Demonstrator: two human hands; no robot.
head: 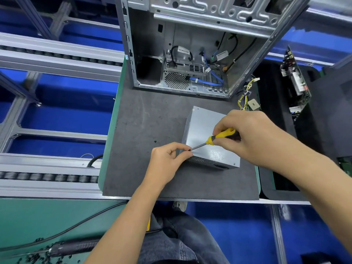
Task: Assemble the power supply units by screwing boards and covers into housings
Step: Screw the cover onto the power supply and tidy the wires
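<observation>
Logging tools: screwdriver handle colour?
Yellow and black screwdriver, held in the right hand; head view.

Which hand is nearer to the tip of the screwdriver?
Left. The left hand pinches at the tip of the screwdriver, at the near-left corner of the power supply housing. The right hand grips the yellow handle, farther up the shaft.

Bright, even light falls from above on my worktop [144,119]. Shadows under my hands are soft and short. A pale sheen lies on the power supply cover [202,128] at frame centre, with a speckled glare spot near its lower right. The wide lens bends the rails at the left edge and stretches my forearms. Bottom left looks slightly soft.
</observation>
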